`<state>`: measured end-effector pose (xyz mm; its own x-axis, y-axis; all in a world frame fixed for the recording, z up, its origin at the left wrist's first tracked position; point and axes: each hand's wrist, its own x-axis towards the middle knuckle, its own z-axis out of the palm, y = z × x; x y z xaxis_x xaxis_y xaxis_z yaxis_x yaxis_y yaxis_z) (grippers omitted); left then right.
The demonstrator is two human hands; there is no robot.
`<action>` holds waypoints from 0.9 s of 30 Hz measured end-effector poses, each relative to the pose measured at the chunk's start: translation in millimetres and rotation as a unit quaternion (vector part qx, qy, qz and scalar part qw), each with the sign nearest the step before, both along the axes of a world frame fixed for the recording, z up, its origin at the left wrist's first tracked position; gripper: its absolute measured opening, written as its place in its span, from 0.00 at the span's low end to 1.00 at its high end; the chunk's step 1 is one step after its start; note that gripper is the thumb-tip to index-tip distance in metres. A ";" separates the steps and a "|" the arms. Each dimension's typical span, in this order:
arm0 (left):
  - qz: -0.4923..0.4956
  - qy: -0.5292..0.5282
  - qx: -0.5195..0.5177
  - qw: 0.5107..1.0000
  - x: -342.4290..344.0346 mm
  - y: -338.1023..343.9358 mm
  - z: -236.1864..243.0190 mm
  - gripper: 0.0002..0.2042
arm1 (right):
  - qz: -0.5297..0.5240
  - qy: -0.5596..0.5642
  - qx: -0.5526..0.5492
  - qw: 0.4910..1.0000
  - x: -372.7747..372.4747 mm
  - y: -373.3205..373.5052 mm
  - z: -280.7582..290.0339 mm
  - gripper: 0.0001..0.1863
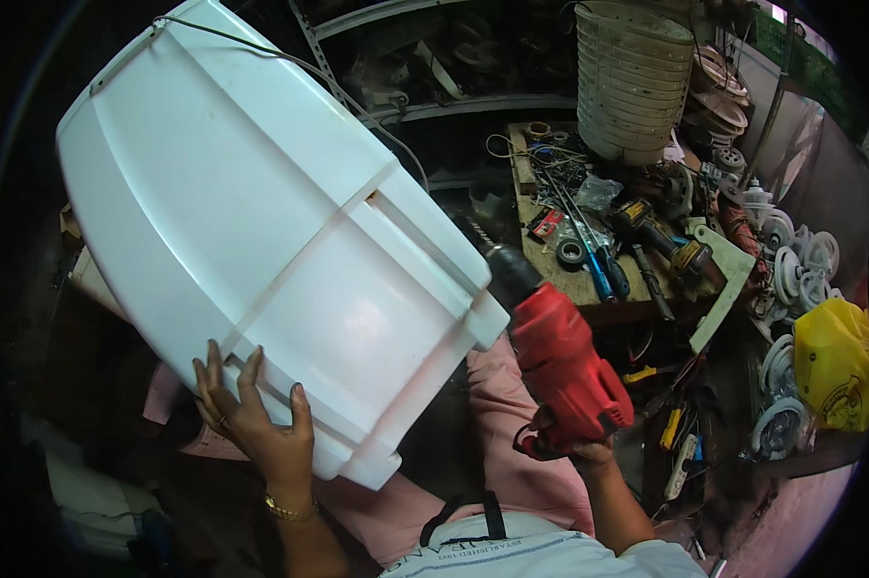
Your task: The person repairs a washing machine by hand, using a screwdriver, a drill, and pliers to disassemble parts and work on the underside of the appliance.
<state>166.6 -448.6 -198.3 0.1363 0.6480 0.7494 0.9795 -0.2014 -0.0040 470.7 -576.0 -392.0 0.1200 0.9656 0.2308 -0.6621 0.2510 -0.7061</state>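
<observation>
- Spread wide, our left hand (261, 419) lay on the white panel (261, 183) before us, likely stiff, slick, best held by its edges.
- Beside it, our right hand (591, 450) gripped the heavy-looking red drill (562, 352) at its rear.

A: Please, where can one find some writing?
B: On the light shirt (560, 551), at the lower middle of the frame. There are dark printed capitals, some large, and one small line which finishes with a number.
A: And on the yellow bag (829, 361), at the right side?
B: It carries a dark print, but I cannot read it.
A: The red packet (547, 223), at the upper right of centre?
B: Its print is too small for reading, I am afraid.
</observation>
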 end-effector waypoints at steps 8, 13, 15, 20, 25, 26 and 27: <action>0.032 -0.001 -0.006 0.999 -2.0 9.9 -1.3 0.25 | 0.057 0.047 -0.004 0.997 -37.6 61.4 -11.3 0.39; 0.073 0.042 -0.009 0.996 -3.2 11.9 -4.4 0.26 | 0.077 0.048 -0.035 0.995 -35.9 81.9 10.7 0.42; 0.070 0.046 -0.007 0.996 -4.2 13.7 -4.6 0.26 | 0.109 0.071 -0.003 0.992 -33.0 89.8 16.8 0.40; 0.058 0.035 0.007 0.998 -6.0 15.0 -6.3 0.27 | 0.148 0.107 0.026 0.983 -31.6 96.1 21.7 0.38; 0.056 0.028 0.006 0.998 -5.9 14.8 -7.2 0.28 | 0.137 0.105 0.009 0.985 -33.6 93.9 21.7 0.38; 0.055 0.027 0.008 0.998 -5.8 14.9 -6.9 0.28 | 0.134 0.108 0.016 0.985 -33.6 93.9 22.3 0.38; 0.054 0.027 0.007 0.998 -5.8 15.0 -6.6 0.28 | 0.136 0.104 0.013 0.985 -33.7 94.2 23.0 0.38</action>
<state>160.7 -433.7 -204.9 0.1063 0.6511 0.7515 0.9938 -0.0934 -0.0596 437.0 -481.8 -368.9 -0.0942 0.9628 0.2533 -0.8375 0.0610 -0.5430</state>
